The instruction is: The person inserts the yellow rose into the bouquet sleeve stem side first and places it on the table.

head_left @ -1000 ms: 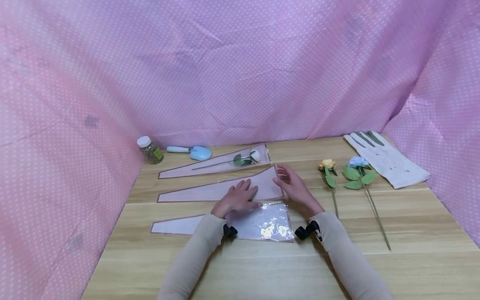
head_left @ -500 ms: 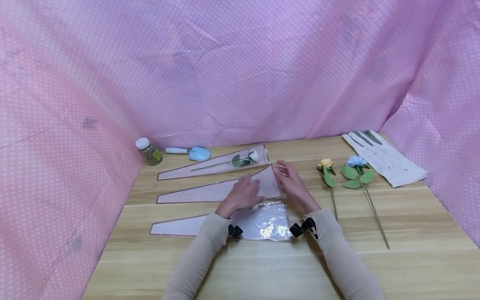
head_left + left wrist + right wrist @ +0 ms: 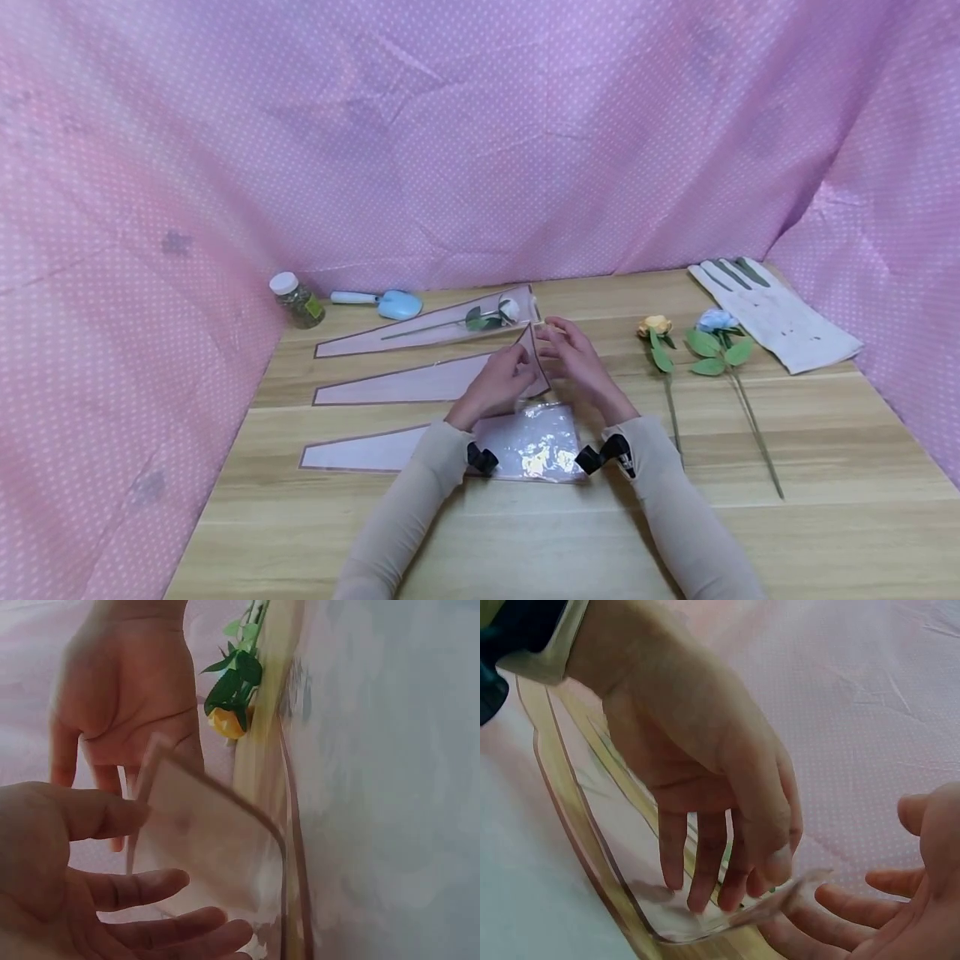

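In the head view, my left hand [image 3: 497, 379] is over the wide end of the middle tapered clear flower sleeve [image 3: 397, 385], whose right edge is bent upward. Its thumb [image 3: 124, 814] is at the lifted film edge in the left wrist view, apart from the loosely extended fingers. My right hand [image 3: 581, 362] stands at the sleeve's raised end, fingers spread and thumb apart; in the right wrist view its fingertips [image 3: 791, 937] lie by the film. A white artificial rose [image 3: 508, 312] lies on the far sleeve [image 3: 360, 340]; whether it is inside cannot be told.
A near sleeve [image 3: 352, 452] lies toward me. At right are a yellow rose [image 3: 655, 326], a blue rose [image 3: 717, 322] and white gloves [image 3: 787, 329]. A lidded jar [image 3: 303, 307] and blue hand trowel [image 3: 399, 305] sit at back left, before a pink curtain [image 3: 480, 167].
My left hand has moved right along the middle sleeve, from lying flat on it to its wide end. That end has bent upward. My right hand stays beside it, slightly shifted.
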`<control>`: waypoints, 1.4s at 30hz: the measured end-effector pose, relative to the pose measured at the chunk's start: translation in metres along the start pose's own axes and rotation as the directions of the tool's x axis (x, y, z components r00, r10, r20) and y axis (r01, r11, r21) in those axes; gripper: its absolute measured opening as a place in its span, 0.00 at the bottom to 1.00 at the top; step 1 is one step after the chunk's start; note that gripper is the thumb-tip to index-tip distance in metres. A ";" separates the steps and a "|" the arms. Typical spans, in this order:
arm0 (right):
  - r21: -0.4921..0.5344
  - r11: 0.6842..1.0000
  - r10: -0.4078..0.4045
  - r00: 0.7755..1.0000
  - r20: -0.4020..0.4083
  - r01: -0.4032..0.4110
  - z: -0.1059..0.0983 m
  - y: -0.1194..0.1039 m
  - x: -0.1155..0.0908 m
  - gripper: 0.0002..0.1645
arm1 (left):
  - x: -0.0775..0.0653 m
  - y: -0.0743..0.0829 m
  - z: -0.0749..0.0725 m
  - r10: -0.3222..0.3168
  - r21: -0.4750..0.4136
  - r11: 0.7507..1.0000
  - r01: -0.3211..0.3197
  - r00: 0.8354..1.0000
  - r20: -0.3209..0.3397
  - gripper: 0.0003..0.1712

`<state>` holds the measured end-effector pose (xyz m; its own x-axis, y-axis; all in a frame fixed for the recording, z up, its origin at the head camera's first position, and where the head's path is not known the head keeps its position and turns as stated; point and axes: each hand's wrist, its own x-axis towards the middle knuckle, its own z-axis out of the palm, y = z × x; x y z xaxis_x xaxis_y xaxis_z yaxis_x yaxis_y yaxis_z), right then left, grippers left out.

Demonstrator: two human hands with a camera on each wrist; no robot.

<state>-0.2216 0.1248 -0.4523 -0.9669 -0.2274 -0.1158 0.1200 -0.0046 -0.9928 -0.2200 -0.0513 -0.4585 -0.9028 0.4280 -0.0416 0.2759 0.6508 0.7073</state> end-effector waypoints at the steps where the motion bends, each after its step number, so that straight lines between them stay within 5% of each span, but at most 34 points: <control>1: 0.011 1.000 0.000 1.000 0.007 0.000 0.001 -0.001 -0.001 0.34 | 0.000 0.000 0.000 -0.006 -0.024 1.000 0.006 1.000 -0.006 0.16; 7: 0.070 0.997 0.007 0.999 0.043 -0.010 0.002 -0.003 -0.003 0.37 | 0.001 0.001 0.000 -0.059 -0.135 0.989 0.056 0.998 -0.020 0.16; 19: 0.058 0.998 0.010 0.999 0.047 -0.013 0.006 0.001 -0.003 0.35 | 0.001 -0.002 0.000 -0.084 -0.171 0.983 0.070 0.993 -0.079 0.11; 33: -0.070 0.997 0.021 1.000 -0.021 -0.023 0.008 0.015 0.002 0.30 | 0.001 -0.006 0.002 -0.219 -0.264 0.948 0.175 0.964 -0.149 0.04; 42: -0.124 0.986 0.095 0.987 -0.128 -0.111 0.015 0.022 0.007 0.26 | 0.001 -0.004 0.005 -0.194 -0.279 0.950 0.137 0.963 -0.186 0.05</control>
<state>-0.2221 0.1084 -0.4747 -0.9720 -0.1004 -0.2124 0.1973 0.1418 -0.9700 -0.2201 -0.0507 -0.4653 -0.9844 0.1699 -0.0461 0.0463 0.5024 0.8634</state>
